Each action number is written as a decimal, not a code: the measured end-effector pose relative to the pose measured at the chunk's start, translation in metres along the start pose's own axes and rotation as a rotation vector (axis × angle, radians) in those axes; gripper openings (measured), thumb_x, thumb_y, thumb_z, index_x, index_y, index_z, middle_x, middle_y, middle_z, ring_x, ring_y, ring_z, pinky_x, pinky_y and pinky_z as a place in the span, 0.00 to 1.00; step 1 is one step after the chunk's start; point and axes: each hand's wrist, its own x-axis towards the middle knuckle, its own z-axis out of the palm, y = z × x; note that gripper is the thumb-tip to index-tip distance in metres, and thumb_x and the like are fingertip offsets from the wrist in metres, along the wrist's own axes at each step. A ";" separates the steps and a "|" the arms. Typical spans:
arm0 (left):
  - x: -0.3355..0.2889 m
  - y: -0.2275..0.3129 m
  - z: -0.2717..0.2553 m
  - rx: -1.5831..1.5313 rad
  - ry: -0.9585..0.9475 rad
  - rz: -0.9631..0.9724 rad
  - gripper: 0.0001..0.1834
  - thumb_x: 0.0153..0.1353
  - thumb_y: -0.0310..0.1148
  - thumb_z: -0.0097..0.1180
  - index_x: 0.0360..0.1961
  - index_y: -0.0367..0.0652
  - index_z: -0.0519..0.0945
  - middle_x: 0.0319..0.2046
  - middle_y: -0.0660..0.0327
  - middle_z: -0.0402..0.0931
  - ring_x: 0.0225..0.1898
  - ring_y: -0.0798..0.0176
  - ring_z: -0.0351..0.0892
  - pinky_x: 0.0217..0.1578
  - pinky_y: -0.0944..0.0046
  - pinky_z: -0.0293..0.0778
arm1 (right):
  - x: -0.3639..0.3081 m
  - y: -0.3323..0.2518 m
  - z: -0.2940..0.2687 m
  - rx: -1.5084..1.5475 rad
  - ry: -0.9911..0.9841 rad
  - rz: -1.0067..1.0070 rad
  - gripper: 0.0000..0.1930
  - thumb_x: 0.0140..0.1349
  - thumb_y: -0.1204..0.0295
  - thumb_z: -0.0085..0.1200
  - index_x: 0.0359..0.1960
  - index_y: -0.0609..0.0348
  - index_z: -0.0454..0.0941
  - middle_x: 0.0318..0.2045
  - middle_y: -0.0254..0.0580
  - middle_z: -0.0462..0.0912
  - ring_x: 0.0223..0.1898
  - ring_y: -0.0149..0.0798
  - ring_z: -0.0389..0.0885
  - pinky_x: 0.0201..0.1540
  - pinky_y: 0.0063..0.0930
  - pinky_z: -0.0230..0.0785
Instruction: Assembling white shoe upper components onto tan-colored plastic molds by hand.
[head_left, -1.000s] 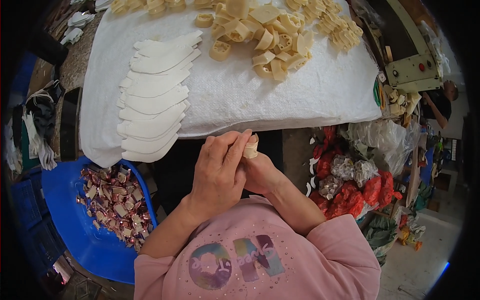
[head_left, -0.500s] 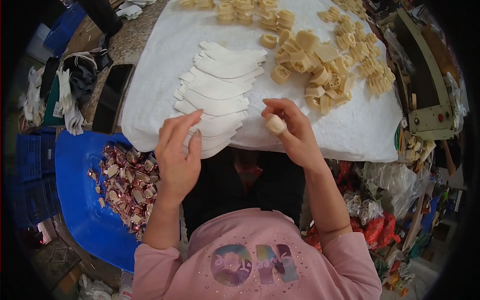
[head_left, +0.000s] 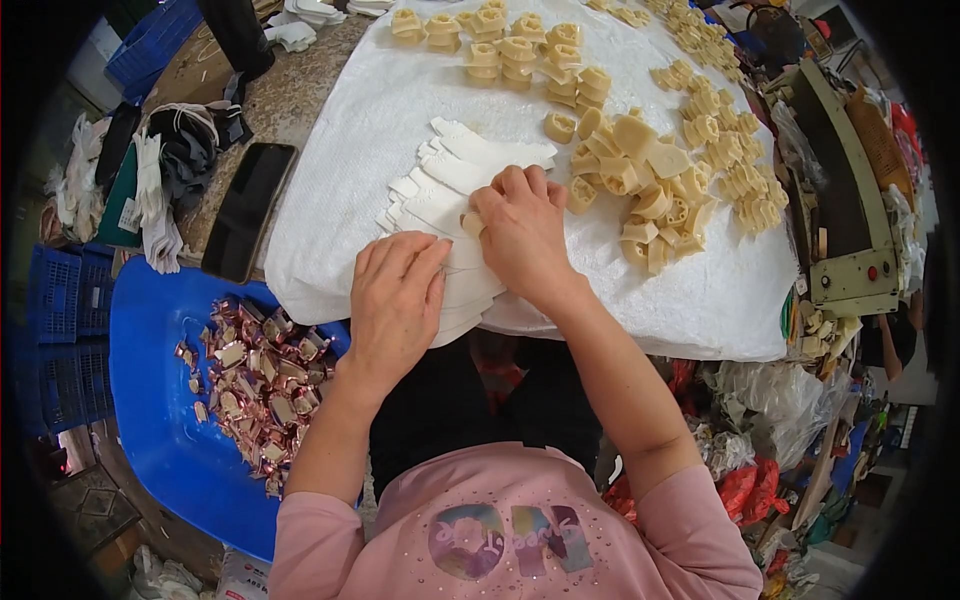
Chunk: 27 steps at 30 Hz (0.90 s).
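Observation:
An overlapping row of curved white strips (head_left: 430,195) lies on the white sheet in front of me. My left hand (head_left: 395,295) rests over the near part of the row, fingers stretched out and touching the strips. Close beside it, my right hand (head_left: 525,235) is bent down onto the same row with fingers curled in. A beige cover (head_left: 473,223) shows at the tip of its thumb. Whatever the right fingers pinch is hidden beneath the hand. Farther right lies a heap of cream-coloured hollow moulded pieces (head_left: 645,180).
More cream pieces stand in short stacks (head_left: 517,60) at the back and in rows (head_left: 735,150) to the right. A blue tub (head_left: 150,400) of shiny pink wrapped pieces sits lower left. A black phone (head_left: 248,215) lies left of the sheet; a green metal frame (head_left: 850,230) stands right.
My right hand has moved left from the sheet onto the white strips, its fingers curling in. My left hand has settled flatter onto the strips. The view has shifted slightly.

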 end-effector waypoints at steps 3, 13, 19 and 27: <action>-0.005 0.000 0.009 0.014 0.034 0.021 0.17 0.45 0.18 0.57 0.40 0.36 0.77 0.40 0.53 0.73 0.44 0.50 0.72 0.47 0.56 0.67 | 0.007 -0.007 -0.002 -0.084 0.030 0.009 0.07 0.42 0.79 0.52 0.26 0.58 0.78 0.35 0.44 0.72 0.44 0.47 0.66 0.47 0.46 0.53; -0.008 0.005 0.007 0.043 0.001 -0.007 0.18 0.44 0.15 0.55 0.40 0.33 0.76 0.41 0.51 0.72 0.45 0.48 0.71 0.48 0.55 0.66 | 0.002 0.004 0.010 0.185 -0.086 0.104 0.11 0.43 0.84 0.48 0.29 0.56 0.73 0.38 0.44 0.67 0.46 0.47 0.60 0.48 0.43 0.48; -0.007 0.005 0.010 0.068 0.001 0.014 0.19 0.44 0.18 0.57 0.41 0.35 0.75 0.41 0.53 0.71 0.45 0.49 0.71 0.46 0.54 0.66 | -0.001 0.016 0.002 0.388 -0.129 0.067 0.14 0.42 0.86 0.44 0.29 0.54 0.73 0.39 0.42 0.66 0.46 0.45 0.59 0.51 0.40 0.46; -0.007 0.005 0.011 0.076 -0.010 -0.028 0.19 0.44 0.17 0.56 0.41 0.35 0.76 0.42 0.54 0.72 0.46 0.50 0.69 0.48 0.55 0.64 | -0.004 0.015 0.007 0.390 -0.010 0.060 0.12 0.42 0.85 0.48 0.29 0.55 0.74 0.33 0.38 0.71 0.45 0.45 0.62 0.48 0.45 0.46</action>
